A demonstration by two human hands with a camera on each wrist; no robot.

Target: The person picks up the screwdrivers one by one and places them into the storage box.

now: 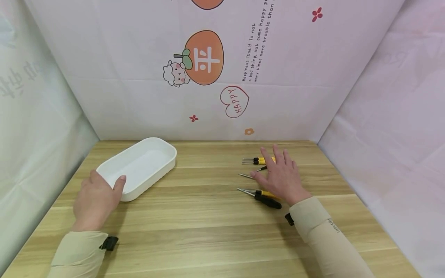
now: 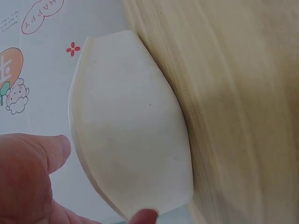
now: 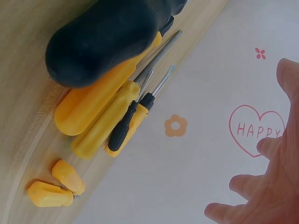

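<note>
A white oblong tray (image 1: 139, 162) with rounded corners stands at the left of the table. My left hand (image 1: 95, 199) is at its near-left end, thumb apart from the fingers. In the left wrist view, the thumb (image 2: 58, 151) stays above the rim, while one fingertip (image 2: 144, 216) overlaps the tray's lower end; contact is unclear. On the right, my right hand (image 1: 281, 177) hovers with spread fingers over several screwdrivers, holding none. These include a thick black-handled screwdriver (image 3: 103, 44), a yellow-handled screwdriver (image 3: 105, 123) and a slim black-handled screwdriver (image 3: 122, 128).
Two short yellow handles (image 3: 50, 193) lie apart from the larger screwdrivers. Wood-grain table (image 1: 194, 224) stretches between the tray and the tools. A printed white sheet (image 1: 139, 77) rises behind the table, with pale sheets on both sides.
</note>
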